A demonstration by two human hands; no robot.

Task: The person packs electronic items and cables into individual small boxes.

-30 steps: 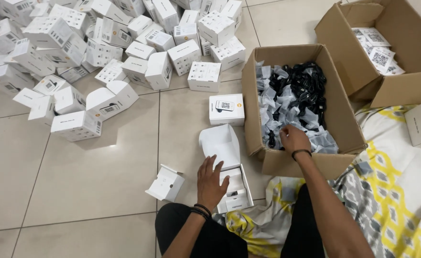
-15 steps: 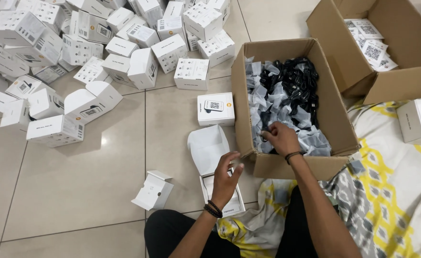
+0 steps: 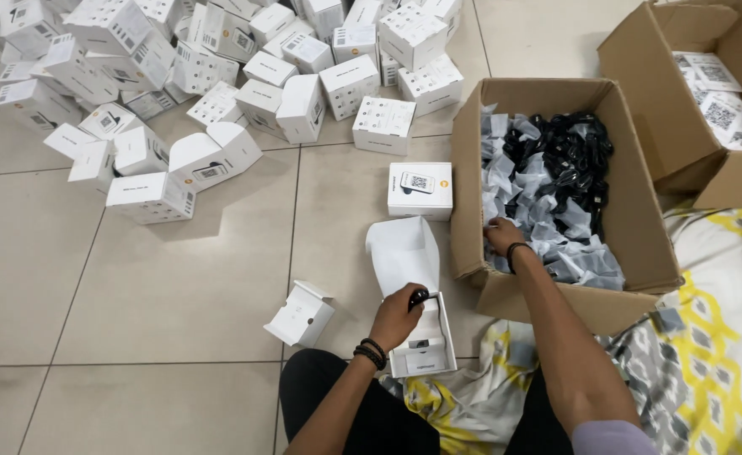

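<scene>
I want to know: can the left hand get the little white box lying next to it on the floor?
Probably yes. The small white box lies on bare tile beside the left hand, nothing between, though that hand pinches something small and dark.

My open box lies left of the carton; a closed box sits behind it, the box heap farther behind-left.
</scene>
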